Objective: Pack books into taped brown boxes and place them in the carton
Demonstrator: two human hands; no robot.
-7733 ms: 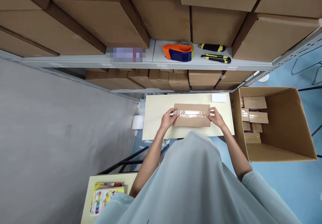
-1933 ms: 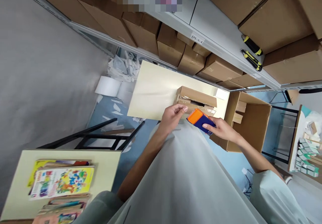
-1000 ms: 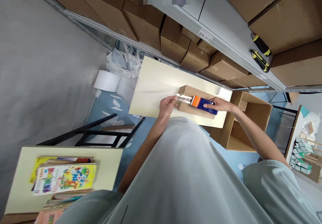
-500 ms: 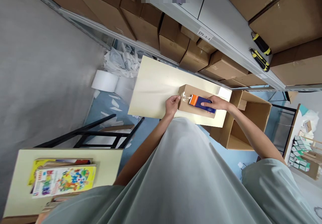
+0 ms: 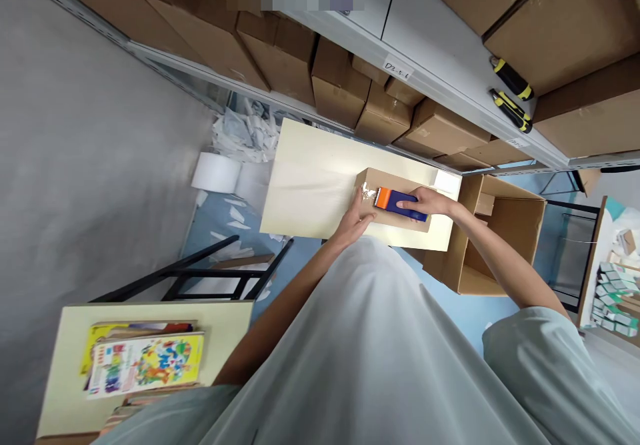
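Note:
A closed brown cardboard box [image 5: 369, 179] lies on the cream tabletop [image 5: 310, 165], with shiny clear tape [image 5: 369, 191] at its left end. My right hand [image 5: 423, 203] is closed around an orange and dark blue tape dispenser [image 5: 395, 203]. The dispenser rests on or just above the box's top, its orange toothed end pointing left. At the box's left end, my left hand [image 5: 353, 223] lies against the cardboard with thumb and fingers spread apart. Its fingertips reach along the end face, and the thumb is on the near side.
An open carton [image 5: 453, 258] stands right of the tabletop. Beyond it, shelving holds many cardboard boxes [image 5: 340, 85] and two yellow-black utility knives [image 5: 511, 110]. White rolls [image 5: 216, 173] stand on the left. Books [image 5: 147, 363] lie on another table [image 5: 227, 325] at lower left.
My left hand has gone from pinched fingers at the box's left edge to a spread hand against that end. My right hand and the tape dispenser have barely moved. The view has shifted slightly.

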